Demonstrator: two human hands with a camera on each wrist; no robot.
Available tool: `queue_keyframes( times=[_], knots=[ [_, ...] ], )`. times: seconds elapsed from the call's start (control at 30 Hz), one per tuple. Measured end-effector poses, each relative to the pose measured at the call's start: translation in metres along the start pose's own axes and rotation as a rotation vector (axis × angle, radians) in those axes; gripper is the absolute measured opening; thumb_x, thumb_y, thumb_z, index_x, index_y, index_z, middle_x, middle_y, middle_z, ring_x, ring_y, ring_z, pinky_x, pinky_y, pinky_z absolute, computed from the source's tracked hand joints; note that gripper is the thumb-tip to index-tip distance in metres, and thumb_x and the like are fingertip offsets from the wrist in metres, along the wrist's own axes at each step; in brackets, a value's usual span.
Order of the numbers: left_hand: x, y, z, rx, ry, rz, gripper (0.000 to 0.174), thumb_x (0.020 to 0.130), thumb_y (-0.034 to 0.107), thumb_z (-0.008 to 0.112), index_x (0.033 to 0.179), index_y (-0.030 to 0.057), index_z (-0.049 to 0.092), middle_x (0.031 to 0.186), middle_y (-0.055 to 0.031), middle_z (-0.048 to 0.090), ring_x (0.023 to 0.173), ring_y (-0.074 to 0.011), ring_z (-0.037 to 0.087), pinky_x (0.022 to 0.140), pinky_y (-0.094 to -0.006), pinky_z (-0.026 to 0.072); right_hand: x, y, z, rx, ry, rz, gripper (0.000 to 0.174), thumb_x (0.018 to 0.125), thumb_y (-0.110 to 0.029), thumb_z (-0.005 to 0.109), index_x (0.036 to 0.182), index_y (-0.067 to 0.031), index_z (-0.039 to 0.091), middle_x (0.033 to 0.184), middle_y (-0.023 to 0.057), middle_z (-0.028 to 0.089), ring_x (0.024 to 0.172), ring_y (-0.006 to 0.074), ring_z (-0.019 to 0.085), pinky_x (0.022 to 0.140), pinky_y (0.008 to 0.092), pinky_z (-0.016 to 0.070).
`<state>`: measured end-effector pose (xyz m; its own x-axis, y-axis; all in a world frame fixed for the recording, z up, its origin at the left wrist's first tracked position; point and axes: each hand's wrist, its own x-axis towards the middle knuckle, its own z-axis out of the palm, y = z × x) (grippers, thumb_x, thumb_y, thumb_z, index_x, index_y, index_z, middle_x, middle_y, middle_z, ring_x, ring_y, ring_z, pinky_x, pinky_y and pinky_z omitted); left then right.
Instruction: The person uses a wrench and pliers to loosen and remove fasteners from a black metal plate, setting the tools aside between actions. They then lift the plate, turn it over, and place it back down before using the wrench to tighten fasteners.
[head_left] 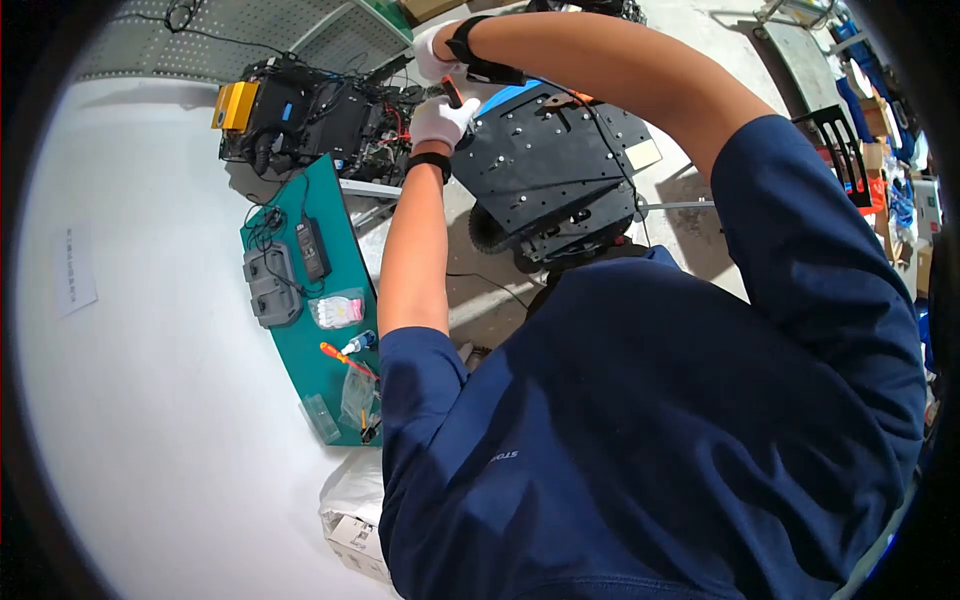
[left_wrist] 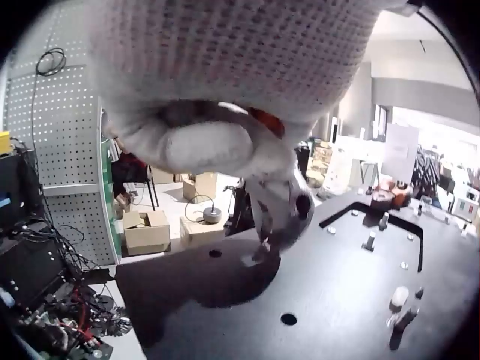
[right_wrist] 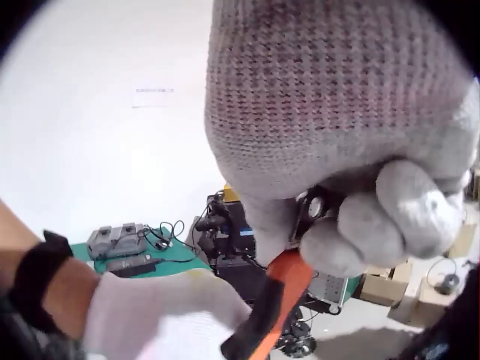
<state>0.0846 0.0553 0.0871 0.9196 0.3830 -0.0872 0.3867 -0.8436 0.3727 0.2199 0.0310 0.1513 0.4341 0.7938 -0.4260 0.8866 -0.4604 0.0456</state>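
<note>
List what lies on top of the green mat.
On the green mat: a grey charger, a black adapter, a small bag, an orange screwdriver. The sleeve hides its near corner.

The right hand (right_wrist: 330, 127) is hiding part of the orange-black tool (right_wrist: 274, 300). The paper sheet (head_left: 75, 268) is showing print too small to read.

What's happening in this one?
A person in white gloves leans over a black perforated plate. The right hand grips an orange-and-black tool handle. The left hand seems to close round its lower end, just above the plate's edge. A green mat with chargers and small parts lies beside them on the white table.
</note>
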Motion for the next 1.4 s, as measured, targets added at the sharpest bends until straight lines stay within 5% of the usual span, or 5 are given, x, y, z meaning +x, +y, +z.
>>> queue_keyframes(
  times=[0.13, 0.57, 0.9, 1.27, 1.4],
  knots=[
    [-0.004, -0.012, -0.01, -0.555, -0.103, 0.215, 0.035, 0.081, 0.028, 0.073, 0.105, 0.004, 0.067, 0.095, -0.0009, 0.069, 0.083, -0.0109, 0.061, 0.074, -0.0261, 0.0475, -0.011, -0.005, -0.013, -0.147, 0.005, -0.105, 0.027, 0.079, -0.024, 0.065, 0.096, -0.0043, 0.073, 0.093, 0.0091, 0.07, 0.081, 0.026, 0.065, 0.071, 0.0374, 0.0527],
    [-0.03, -0.048, -0.001, -0.429, 0.155, 0.226, 0.037, 0.07, 0.021, 0.083, 0.094, -0.0016, 0.066, 0.084, -0.0111, 0.07, 0.075, -0.0222, 0.065, 0.072, -0.032, 0.05, -0.073, -0.063, -0.046, -0.369, 0.098, -0.655, 0.04, 0.071, -0.027, 0.076, 0.099, 0.0016, 0.069, 0.098, 0.0157, 0.069, 0.094, 0.0305, 0.066, 0.074, 0.0427, 0.0547],
    [-0.051, -0.027, -0.005, -0.182, 0.334, 0.17, 0.035, 0.073, 0.037, 0.076, 0.082, 0.0042, 0.069, 0.079, -0.0125, 0.07, 0.075, -0.0302, 0.067, 0.067, -0.036, 0.0509, -0.106, -0.064, -0.033, 0.062, 0.169, -0.109, 0.058, 0.085, -0.062, 0.051, 0.101, -0.0101, 0.072, 0.099, 0.0083, 0.07, 0.093, 0.0281, 0.066, 0.077, 0.0401, 0.0525],
    [-0.059, 0.0, 0.007, -0.038, 0.233, -0.122, 0.038, 0.077, 0.034, 0.068, 0.103, 0.0061, 0.067, 0.1, -0.0152, 0.07, 0.098, -0.0314, 0.065, 0.08, -0.0379, 0.0504, -0.041, -0.072, 0.025, 0.185, 0.128, -0.005, 0.03, 0.073, -0.029, 0.06, 0.095, -0.015, 0.075, 0.095, 0.006, 0.071, 0.087, 0.0268, 0.067, 0.077, 0.0435, 0.0528],
    [-0.033, -0.03, 0.021, -0.26, 0.154, 0.196, 0.042, 0.078, 0.032, 0.073, 0.108, 0.0053, 0.06, 0.108, -0.0162, 0.065, 0.103, -0.0262, 0.061, 0.083, -0.0335, 0.0465, -0.041, -0.062, 0.021, 0.051, -0.044, -0.075, 0.024, 0.071, -0.025, 0.063, 0.089, -0.0149, 0.075, 0.094, 0.0043, 0.07, 0.082, 0.0243, 0.065, 0.076, 0.0406, 0.052]
  ],
)
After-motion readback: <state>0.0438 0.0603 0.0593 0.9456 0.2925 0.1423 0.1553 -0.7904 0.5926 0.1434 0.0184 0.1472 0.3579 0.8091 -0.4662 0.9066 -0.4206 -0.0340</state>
